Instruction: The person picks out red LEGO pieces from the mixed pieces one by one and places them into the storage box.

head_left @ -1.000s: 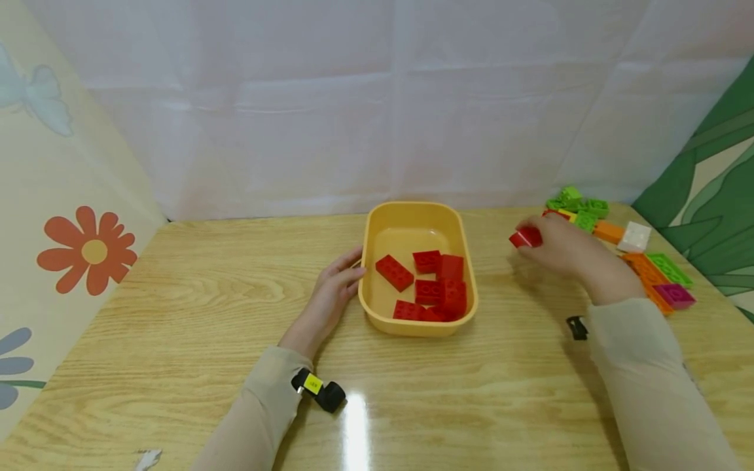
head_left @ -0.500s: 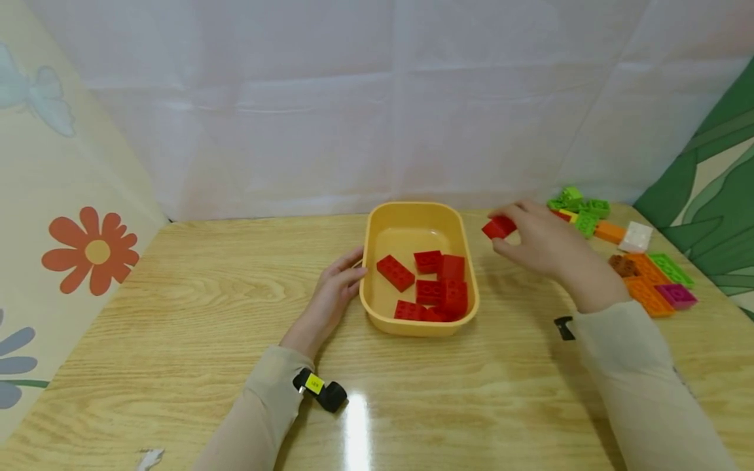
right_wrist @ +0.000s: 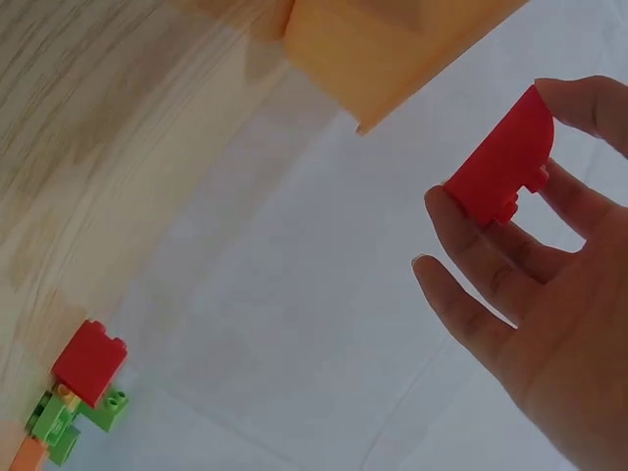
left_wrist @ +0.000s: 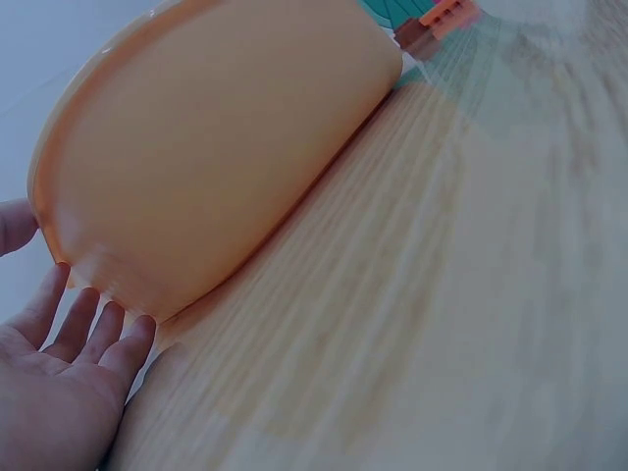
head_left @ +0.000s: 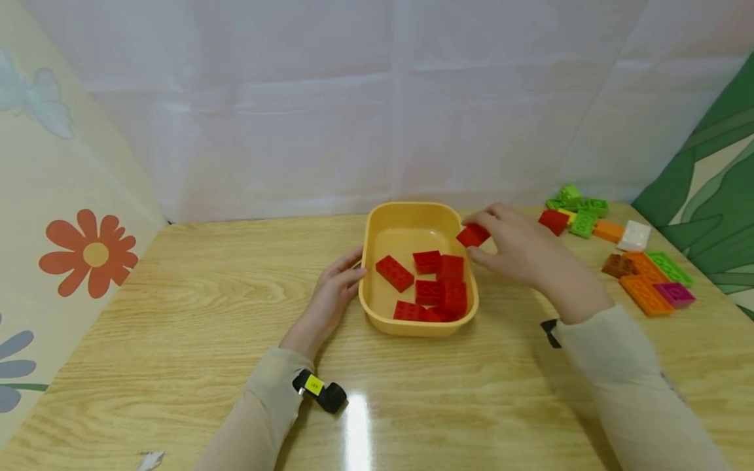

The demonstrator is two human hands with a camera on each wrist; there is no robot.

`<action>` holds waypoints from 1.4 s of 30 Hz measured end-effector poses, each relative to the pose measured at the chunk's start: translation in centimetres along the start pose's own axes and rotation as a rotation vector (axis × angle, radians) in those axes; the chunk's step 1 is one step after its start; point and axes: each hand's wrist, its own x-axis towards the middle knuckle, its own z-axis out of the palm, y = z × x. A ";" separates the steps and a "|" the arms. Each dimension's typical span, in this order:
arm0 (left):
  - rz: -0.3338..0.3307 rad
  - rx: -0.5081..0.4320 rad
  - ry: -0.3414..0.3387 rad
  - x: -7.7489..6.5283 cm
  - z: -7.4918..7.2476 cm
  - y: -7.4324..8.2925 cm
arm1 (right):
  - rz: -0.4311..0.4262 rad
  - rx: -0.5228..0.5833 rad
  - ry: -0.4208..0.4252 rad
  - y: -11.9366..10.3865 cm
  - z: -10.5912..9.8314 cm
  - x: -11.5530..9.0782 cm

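Note:
A yellow plastic bin (head_left: 415,327) stands on the wooden table with several red toy bricks (head_left: 394,273) inside, mostly gathered toward its right and near end. My left hand (head_left: 330,291) rests against the bin's left side; in the left wrist view its fairly straight fingers (left_wrist: 74,324) touch the outer wall near the rim. Between thumb and fingertips, my right hand (head_left: 518,252) pinches a red toy brick (head_left: 473,235) at the bin's right rim. The right wrist view shows that brick (right_wrist: 505,162) has a curved side and studs facing the palm.
Toward the right lie loose bricks: a red one (head_left: 554,222), green ones (head_left: 570,195), a white one (head_left: 635,235), a brown one (head_left: 618,264), an orange one (head_left: 646,294) and a magenta one (head_left: 675,294). A white cloth (head_left: 283,131) hangs behind the table.
My right hand has carried the red brick leftward from near the loose bricks to the bin's right rim. The left hand and the bin have stayed put.

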 end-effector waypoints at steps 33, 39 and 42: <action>0.004 -0.025 0.012 0.2 0.0 -0.3 | -0.187 -0.075 -0.043 -4.5 2.2 0.2; 0.002 -0.035 0.008 0.2 0.0 -0.3 | -0.187 -0.071 -0.048 -5.0 2.4 0.1; 0.006 -0.032 0.004 0.2 0.0 -0.2 | -0.206 -0.078 -0.035 -5.0 2.6 0.1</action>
